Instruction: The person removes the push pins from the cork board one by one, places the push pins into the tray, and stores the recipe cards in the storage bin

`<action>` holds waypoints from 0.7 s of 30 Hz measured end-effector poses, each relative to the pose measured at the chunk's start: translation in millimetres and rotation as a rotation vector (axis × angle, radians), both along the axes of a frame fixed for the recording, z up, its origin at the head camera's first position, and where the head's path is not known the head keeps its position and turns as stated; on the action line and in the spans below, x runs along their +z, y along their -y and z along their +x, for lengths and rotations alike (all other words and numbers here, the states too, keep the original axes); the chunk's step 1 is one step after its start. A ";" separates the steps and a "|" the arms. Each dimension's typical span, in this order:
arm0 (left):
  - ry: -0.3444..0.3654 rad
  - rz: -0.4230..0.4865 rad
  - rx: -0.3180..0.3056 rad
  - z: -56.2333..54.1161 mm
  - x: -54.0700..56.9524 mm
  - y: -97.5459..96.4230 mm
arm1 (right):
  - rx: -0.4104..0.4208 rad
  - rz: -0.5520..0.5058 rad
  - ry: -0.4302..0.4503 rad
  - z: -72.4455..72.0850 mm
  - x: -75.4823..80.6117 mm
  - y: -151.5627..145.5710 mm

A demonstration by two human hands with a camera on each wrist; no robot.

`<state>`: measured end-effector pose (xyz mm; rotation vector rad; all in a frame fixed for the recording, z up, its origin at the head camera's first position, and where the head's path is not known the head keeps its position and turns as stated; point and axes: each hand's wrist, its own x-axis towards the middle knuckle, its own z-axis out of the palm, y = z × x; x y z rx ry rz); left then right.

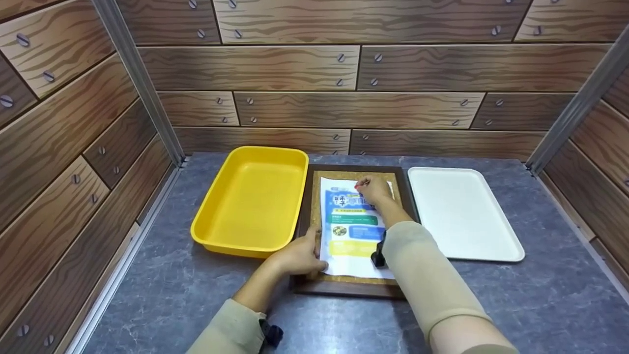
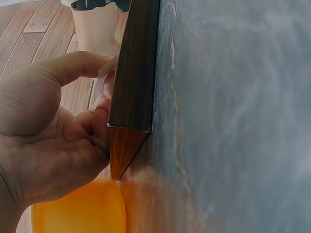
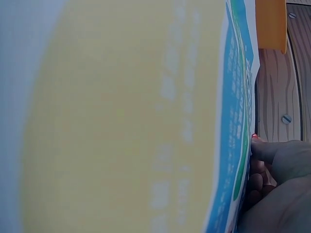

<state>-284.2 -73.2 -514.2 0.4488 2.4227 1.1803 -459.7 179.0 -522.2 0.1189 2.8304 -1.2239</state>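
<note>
White paper sheet [image 1: 354, 232], printed in blue, green and yellow, lies on a brown-framed cork board [image 1: 350, 288] in the head view. The right hand [image 1: 377, 191] pinches a small red pin [image 1: 357, 186] near its top; the left hand [image 1: 297, 256], fingers loosely spread, rests lower left.

Left wrist: that hand meets the board's corner.

Right wrist: red shows at the fingertips. Pinning seems underway; next probably calls for firm pressing.

Left hand [image 1: 299, 254] nearer, right hand [image 1: 374, 190] farther forward, apparently pinching
</note>
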 end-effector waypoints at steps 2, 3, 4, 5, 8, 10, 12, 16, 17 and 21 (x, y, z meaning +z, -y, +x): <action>0.004 -0.002 0.001 -0.2 -0.1 -0.3 | 0.005 0.011 -0.001 -0.7 0.2 -0.2; 0.005 -0.007 0.001 -0.7 -0.4 -0.3 | 0.008 0.018 -0.004 -0.6 0.4 -0.3; 0.004 -0.008 0.001 -0.9 -0.6 -0.3 | 0.011 0.021 -0.005 -0.4 0.6 -0.3; 0.001 -0.010 0.000 -1.0 -0.5 -0.2 | 0.009 0.020 -0.007 -0.2 0.4 -0.1; -0.018 -0.016 -0.010 -1.8 -0.9 0.2 | 0.013 0.013 -0.005 0.5 0.0 -0.6; -0.037 -0.020 -0.018 -2.1 -1.0 0.3 | 0.011 -0.011 0.002 0.9 -0.4 -1.2; -0.051 -0.019 -0.026 -2.2 -1.6 0.2 | 0.013 -0.034 0.012 1.4 -0.8 -2.6; -0.046 -0.012 -0.027 -1.6 -2.5 -0.1 | 0.023 -0.091 0.041 3.2 -1.1 -6.1; -0.038 -0.008 -0.025 -1.5 -2.4 -0.2 | 0.030 -0.100 0.045 3.9 -0.8 -6.9; -0.027 -0.001 -0.018 -1.5 -1.9 -0.4 | 0.042 -0.130 0.056 5.0 0.2 -10.8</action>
